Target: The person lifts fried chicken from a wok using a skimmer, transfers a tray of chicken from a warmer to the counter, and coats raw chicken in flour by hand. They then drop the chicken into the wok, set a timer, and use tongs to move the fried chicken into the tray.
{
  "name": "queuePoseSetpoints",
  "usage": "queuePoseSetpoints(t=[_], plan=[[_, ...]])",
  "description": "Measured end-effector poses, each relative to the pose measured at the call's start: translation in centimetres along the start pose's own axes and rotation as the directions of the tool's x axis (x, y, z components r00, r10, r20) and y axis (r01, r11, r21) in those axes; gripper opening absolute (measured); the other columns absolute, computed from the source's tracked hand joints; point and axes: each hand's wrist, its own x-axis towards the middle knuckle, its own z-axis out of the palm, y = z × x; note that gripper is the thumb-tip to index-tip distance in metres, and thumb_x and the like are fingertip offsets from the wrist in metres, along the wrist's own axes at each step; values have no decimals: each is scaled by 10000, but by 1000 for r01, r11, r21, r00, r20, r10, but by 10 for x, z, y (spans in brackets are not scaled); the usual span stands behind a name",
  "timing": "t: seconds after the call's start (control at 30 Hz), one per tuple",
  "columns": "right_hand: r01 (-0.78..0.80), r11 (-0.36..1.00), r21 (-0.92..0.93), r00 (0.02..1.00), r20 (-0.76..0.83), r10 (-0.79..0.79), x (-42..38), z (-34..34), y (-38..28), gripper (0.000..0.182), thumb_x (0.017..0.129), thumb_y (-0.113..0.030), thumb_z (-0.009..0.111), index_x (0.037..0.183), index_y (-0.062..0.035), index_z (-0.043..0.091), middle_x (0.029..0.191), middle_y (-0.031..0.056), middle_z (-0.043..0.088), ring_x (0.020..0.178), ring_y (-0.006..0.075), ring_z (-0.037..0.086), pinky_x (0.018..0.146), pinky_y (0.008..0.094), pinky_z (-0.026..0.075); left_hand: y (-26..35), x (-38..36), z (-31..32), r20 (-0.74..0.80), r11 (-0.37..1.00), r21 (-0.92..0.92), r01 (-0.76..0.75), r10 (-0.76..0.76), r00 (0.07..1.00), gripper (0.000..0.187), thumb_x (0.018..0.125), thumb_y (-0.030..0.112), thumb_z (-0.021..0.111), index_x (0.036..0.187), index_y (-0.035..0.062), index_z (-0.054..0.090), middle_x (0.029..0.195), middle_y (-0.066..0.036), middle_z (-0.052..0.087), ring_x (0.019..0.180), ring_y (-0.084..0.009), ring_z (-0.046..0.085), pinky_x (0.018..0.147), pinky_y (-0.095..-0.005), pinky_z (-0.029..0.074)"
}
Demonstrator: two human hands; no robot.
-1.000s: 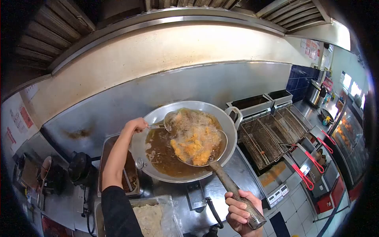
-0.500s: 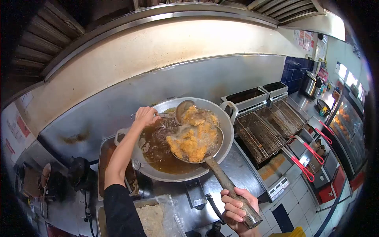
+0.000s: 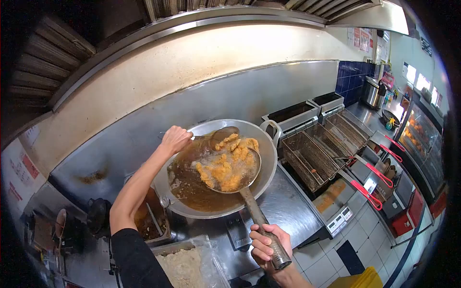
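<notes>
Above the far left side of a wide metal wok [image 3: 270, 165] of bubbling oil, my left hand [image 3: 175, 140] is closed round the thin handle of a small skimmer [image 3: 224, 133]. The skimmer's round head is at the back edge of golden fried battered pieces [image 3: 229, 165]. These pieces lie in the bowl of a large strainer [image 3: 250, 204], partly in the oil. My right hand [image 3: 270, 246] grips the strainer's thick handle near its end, which points toward me. Loose crumbs float in the oil left of the strainer.
Fryer baskets [image 3: 311, 153] with red handles stand to the right of the wok. A tray of pale flour [image 3: 181, 269] is in front, and a metal pan [image 3: 152, 216] with dark contents is at the left. A glass display case [image 3: 420, 134] stands far right.
My right hand and the large strainer have shifted left. The fried pieces now look more bunched toward the back of the strainer, near the small skimmer. My left elbow has swung outward.
</notes>
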Motion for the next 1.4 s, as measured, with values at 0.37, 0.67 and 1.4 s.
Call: queuePoseSetpoints(t=[0.37, 0.67, 1.4], plan=[[-44, 993, -110, 997, 66, 51, 30, -36, -12, 194, 922, -196, 399, 925, -23, 489, 590, 11, 381, 406, 135, 375, 361, 282, 351, 7, -41, -41, 31, 976, 169, -134, 131, 991, 134, 842, 108, 482, 770, 66, 586, 552, -95, 598, 549, -229, 634, 582, -357, 480], [-76, 994, -80, 995, 64, 81, 47, -54, 5, 168, 915, -188, 431, 929, -28, 481, 596, -8, 380, 431, 116, 390, 368, 265, 364, 20, -74, -69, -6, 975, 214, -57, 60, 998, 139, 847, 101, 493, 918, 100, 613, 591, -68, 621, 565, -199, 639, 642, -348, 463], [-20, 951, -308, 1000, -27, 12, 31, -47, 33, 124, 891, -192, 478, 867, -70, 472, 585, -11, 386, 449, 117, 407, 402, 273, 373, 65, -149, -173, 105, 901, 43, 431, -433, 895, 162, 750, 225, 691, 856, 104, 705, 705, -151, 656, 671, -306, 652, 636, -392, 508]])
